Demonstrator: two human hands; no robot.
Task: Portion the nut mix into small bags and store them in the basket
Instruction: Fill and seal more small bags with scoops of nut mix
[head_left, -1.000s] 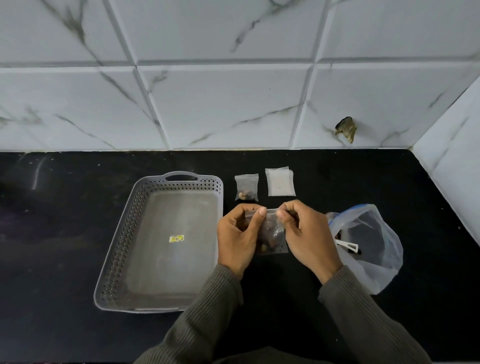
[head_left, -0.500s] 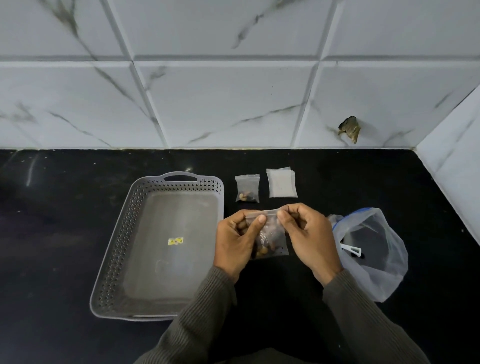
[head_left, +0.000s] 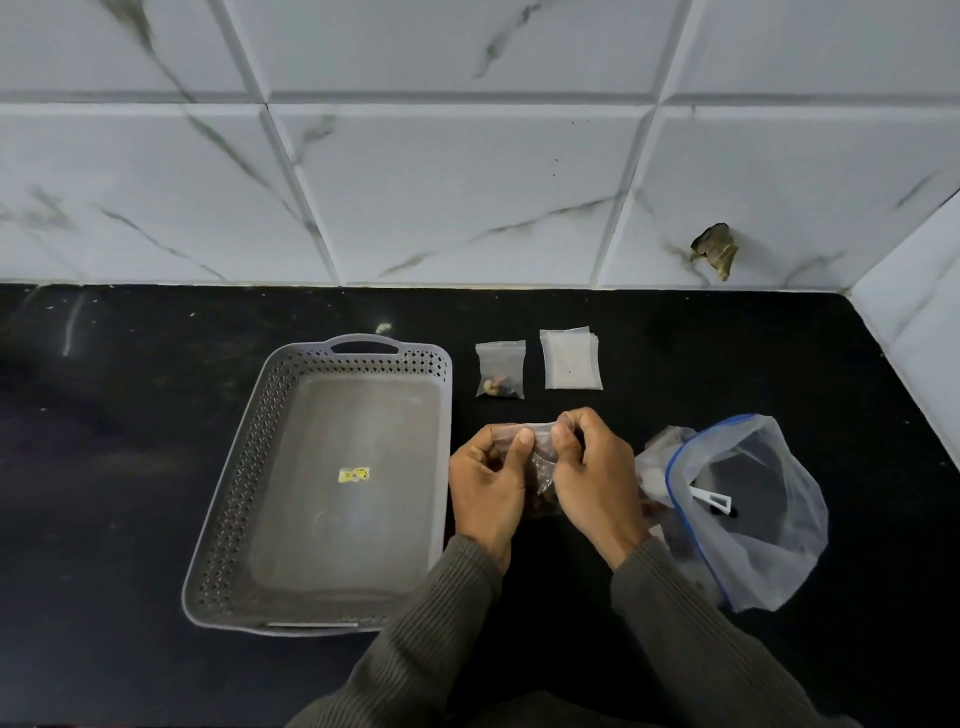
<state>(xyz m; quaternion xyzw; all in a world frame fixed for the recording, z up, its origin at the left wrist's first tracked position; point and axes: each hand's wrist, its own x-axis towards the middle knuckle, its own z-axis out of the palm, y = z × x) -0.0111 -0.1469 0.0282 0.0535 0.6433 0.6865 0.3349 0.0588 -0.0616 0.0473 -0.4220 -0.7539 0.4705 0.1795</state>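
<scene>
1. Left hand (head_left: 488, 480): fingers and thumb are curled, pinching the left end of the top edge of the small bag, with the thumb laid up its front.
2. Right hand (head_left: 595, 478): fingers are bunched and curled, pinching the same top edge at its right end.
3. Small bag (head_left: 540, 460): clear plastic, gripped between both hands just to the right of the basket. Dark nuts show through the lower part, and the hands hide most of it. Whether its bottom touches the counter cannot be told.
4. Filled bag (head_left: 500, 370): clear, lying flat on the counter beyond the hands, with a few nuts gathered at its bottom. It sits near the basket's far right corner, apart from it.
5. Stack of empty bags (head_left: 570, 359): pale and square, just beside item 4 on its right, not touching.
6. Basket (head_left: 244, 467): grey, with perforated walls and a handle cut-out at the far end. It stands on the counter left of the hands and has a yellow sticker (head_left: 354, 474) on its floor.
7. Large zip bag (head_left: 753, 545): clear with a blue strip along the mouth, lying crumpled right of the right hand and close against that wrist. It has a white clip-like piece (head_left: 712, 501) (inside or on top, unclear).
8. Counter (head_left: 104, 467): black and glossy.
9. Wall (head_left: 467, 182): white marbled tile with one brownish patch (head_left: 716, 249).
10. Sleeves (head_left: 441, 623): dark, ribbed knit.
</scene>
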